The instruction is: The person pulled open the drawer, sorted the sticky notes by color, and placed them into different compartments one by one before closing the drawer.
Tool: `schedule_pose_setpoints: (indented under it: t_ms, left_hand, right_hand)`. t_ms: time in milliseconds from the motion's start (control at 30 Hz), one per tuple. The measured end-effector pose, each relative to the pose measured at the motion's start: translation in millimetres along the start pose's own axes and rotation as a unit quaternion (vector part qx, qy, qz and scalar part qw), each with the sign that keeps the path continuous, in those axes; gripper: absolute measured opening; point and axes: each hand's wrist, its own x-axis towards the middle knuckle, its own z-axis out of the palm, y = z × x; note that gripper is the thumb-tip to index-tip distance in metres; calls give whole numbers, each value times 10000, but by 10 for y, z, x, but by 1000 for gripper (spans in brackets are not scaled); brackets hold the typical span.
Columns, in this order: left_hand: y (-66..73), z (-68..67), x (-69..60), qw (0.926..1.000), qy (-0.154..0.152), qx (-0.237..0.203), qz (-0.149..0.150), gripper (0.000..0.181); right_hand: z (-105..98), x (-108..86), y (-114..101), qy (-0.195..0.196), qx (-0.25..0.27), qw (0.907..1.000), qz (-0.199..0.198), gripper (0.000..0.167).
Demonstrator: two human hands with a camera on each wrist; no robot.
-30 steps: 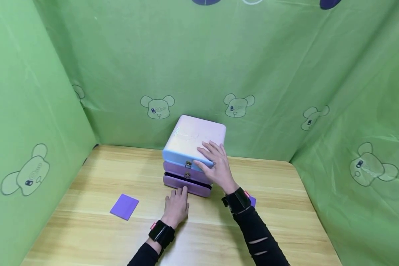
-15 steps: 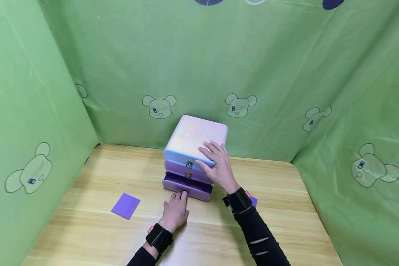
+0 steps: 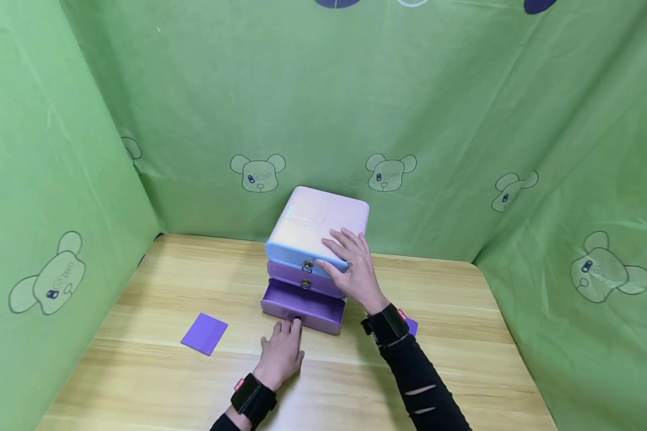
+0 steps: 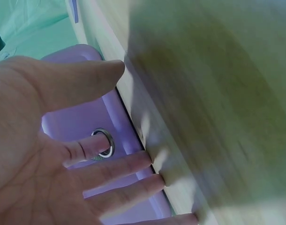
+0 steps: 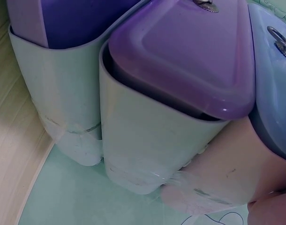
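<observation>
At far left, a green curtain (image 3: 194,90) printed with bear faces begins; it wraps round behind the scene to the right. On the pale wood-grain surface (image 3: 140,335), a flat purple square (image 3: 204,334) lies well apart from everything else. Next comes the person's left hand (image 3: 281,353), palm toward the drawer front, index finger hooked through a metal ring (image 3: 115,184) on that front; the thumb stands apart and the other fingers reach down toward the surface.

Just ahead of those fingers and slightly right is the purple bottom drawer (image 3: 320,322), standing partway out of a three-tier chest (image 3: 318,209) near the back curtain. The drawer's long axis runs crosswise, its right end a little nearer the person; the left hand is the nearer one. Above it, the middle drawer and blue top drawer sit in.

At the chest's right, the right hand (image 3: 358,269) rests on top, fingers spread, thumb at the front edge. Beyond, a second purple square (image 3: 412,326) shows partly behind the right wrist.
</observation>
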Motion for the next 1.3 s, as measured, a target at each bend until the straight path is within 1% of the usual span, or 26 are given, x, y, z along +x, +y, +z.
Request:
schedule_pose_setpoints:
  t_ms: [133,233,500,900,1100,1300]
  left_hand:
    - [5,-11,-44,9999,-84,-16,-53,61]
    - [1,-27,-77,9998,-117,-117,-82,59]
    - [16,-103,-193,9992,-232,-301,-111,55]
    - [-4,-143,-333,9983,-441,-336,-156,56]
    - [-12,-176,-405,9983,-464,-309,-161,55]
    - [-18,-195,-453,9979,-535,-323,-179,55]
  right_hand:
    - [5,5,5,-10,2,10000,-3,51]
    - [8,9,2,-11,0,10000,-11,51]
    - [7,6,-10,-26,57,10000,-10,52]
    - [2,3,7,-69,48,10000,42,51]
    - [1,1,6,-101,71,9999,62,51]
    - [0,-9,2,-31,67,10000,10,51]
